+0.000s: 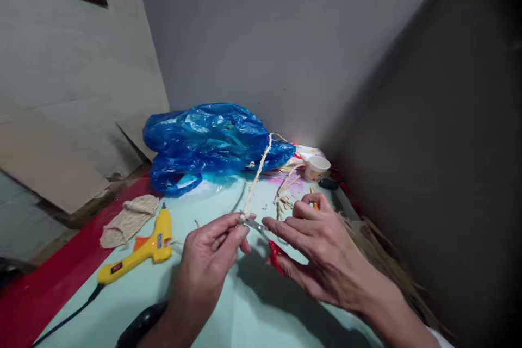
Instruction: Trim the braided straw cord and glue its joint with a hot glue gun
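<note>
Red-handled scissors (275, 254) are gripped in my right hand (322, 239), their blades angled left to meet the near end of a pale twisted cord (258, 174), which my left hand (212, 250) pinches between thumb and fingertips at the middle of a pale green work surface (228, 312). From my fingers the cord slants up and away, passing in view before the right part of a crumpled blue plastic bag (212, 138) at the far side; whether it touches the bag I cannot tell. On the left, a yellow glue gun (160, 235) lies with its nozzle pointing far, its black cable (69, 315) running toward the near left corner, just beside a beige fibre piece (129, 221). Pale frayed strands (280, 198) lie beyond my right hand, near a white-rimmed cup (317, 165) at the far right. A red strip (57, 277) borders the left side.
</note>
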Tool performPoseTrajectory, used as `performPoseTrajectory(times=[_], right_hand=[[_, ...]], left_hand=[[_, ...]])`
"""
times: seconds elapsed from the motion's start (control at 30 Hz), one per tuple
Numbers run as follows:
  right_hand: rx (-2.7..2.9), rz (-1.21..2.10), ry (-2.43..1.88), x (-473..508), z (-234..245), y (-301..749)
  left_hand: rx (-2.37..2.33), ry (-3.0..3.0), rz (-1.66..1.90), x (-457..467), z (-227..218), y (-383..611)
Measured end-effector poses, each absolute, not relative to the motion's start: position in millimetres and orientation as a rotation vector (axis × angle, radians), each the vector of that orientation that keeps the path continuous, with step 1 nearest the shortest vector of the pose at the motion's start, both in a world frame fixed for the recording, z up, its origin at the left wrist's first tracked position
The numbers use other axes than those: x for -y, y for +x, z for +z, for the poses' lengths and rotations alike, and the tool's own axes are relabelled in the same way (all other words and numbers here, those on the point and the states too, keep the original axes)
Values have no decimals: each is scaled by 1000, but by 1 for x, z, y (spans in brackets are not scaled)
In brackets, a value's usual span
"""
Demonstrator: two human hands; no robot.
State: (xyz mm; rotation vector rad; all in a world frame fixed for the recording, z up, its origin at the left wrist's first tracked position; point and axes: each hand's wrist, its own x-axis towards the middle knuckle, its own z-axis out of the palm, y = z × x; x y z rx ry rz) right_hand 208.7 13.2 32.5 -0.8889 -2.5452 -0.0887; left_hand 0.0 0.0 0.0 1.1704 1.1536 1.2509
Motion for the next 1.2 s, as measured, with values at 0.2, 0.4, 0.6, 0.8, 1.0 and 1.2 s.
performPoseTrajectory(times=[0.2,0.4,0.6,0.8,1.0,1.2], right_hand=[[2508,-118,-823,-17,34,203],[2466,-70,-810,-20,30,201],[2290,152,-916,-21,32,212],[1760,819,-1158,-17,34,197],[1203,1397,-982,-23,16,176],[1024,1366,-896,-25,13,183]], left_hand=[[-1151,1148,1225,-1,0,0],[-1134,1098,1219,-4,-3,0],[-1162,1139,1245,-2,-2,-1],[-1163,1344,1124,4,5,4],[-1136,1500,887,7,4,9],[-1137,1355,917,6,4,10]])
